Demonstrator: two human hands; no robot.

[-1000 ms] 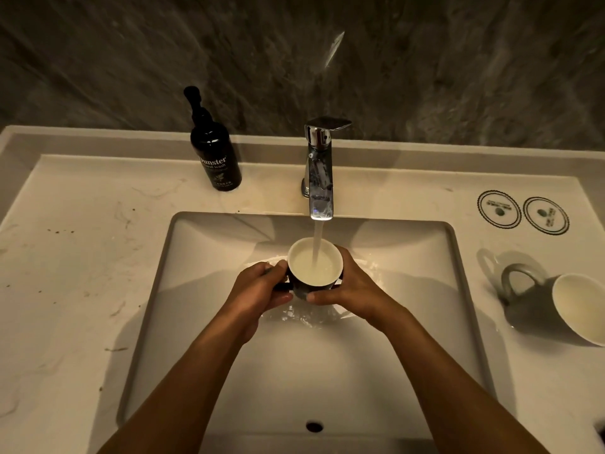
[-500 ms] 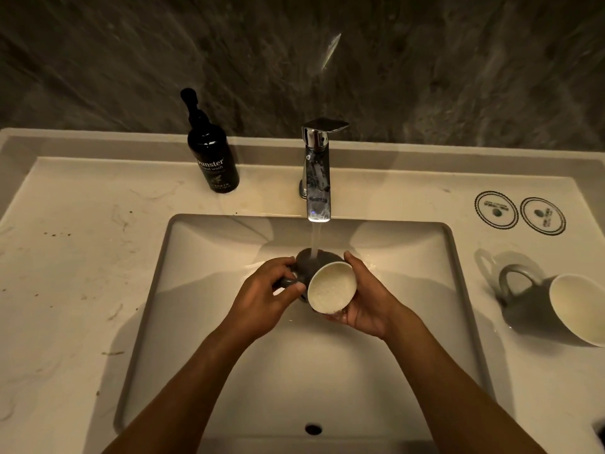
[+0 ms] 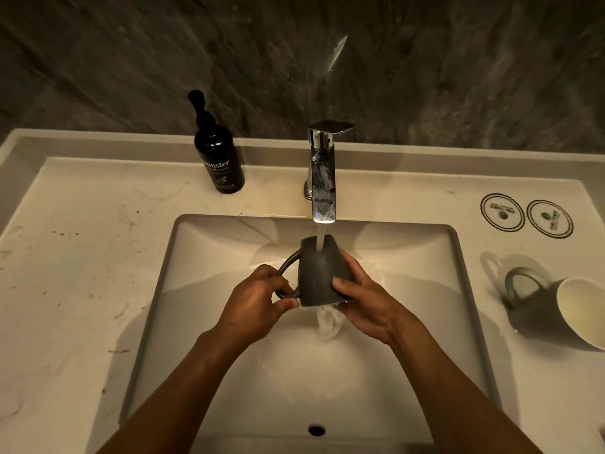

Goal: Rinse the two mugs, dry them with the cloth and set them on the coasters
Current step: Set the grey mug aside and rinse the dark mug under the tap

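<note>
A dark grey mug [image 3: 319, 273] hangs upside down over the sink basin [image 3: 229, 339], under the running stream from the tap [image 3: 322, 178]. Water runs down its side and spills from its rim. My left hand [image 3: 253, 304] pinches the mug's handle. My right hand [image 3: 363, 301] grips the mug's body from the right. A second grey mug [image 3: 537, 306] with a cream inside lies on its side on the counter at the right. Two round coasters [image 3: 502, 212] [image 3: 550, 219] lie side by side at the back right. No cloth shows.
A dark hand-wash pump bottle [image 3: 218, 158] stands on the counter behind the basin's left corner. The pale marble counter [image 3: 82, 257] surrounds the basin, with a dark stone wall behind. An overflow hole [image 3: 316, 430] sits in the basin's near wall.
The mug stood upright and filling under the stream, then tipped toward me, and now is turned fully upside down with water pouring out. Both hands stayed on it.
</note>
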